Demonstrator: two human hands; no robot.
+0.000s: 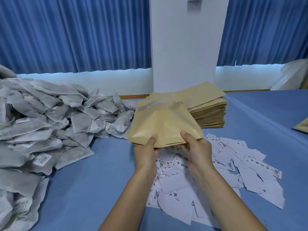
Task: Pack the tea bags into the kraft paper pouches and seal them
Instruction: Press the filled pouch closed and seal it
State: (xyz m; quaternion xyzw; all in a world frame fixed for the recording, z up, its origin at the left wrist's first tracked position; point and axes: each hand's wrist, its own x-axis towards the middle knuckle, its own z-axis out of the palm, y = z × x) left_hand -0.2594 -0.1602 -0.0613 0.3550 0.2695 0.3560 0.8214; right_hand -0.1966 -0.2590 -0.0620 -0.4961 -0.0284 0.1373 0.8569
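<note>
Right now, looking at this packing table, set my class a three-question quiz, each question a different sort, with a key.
1. True or false: the left hand and the right hand both hold the kraft pouch.
2. The tea bag pile lies: A) left of the held pouch; B) right of it; C) beneath it.
3. What lies scattered on the blue table under the hands?
Key: 1 true; 2 A; 3 printed paper slips.

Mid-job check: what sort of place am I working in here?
Probably a small hand-packing workroom rather than a factory line: a big heap of tea bags, a stack of kraft pouches and loose printed labels lie on one blue-covered table, with curtains behind.
</note>
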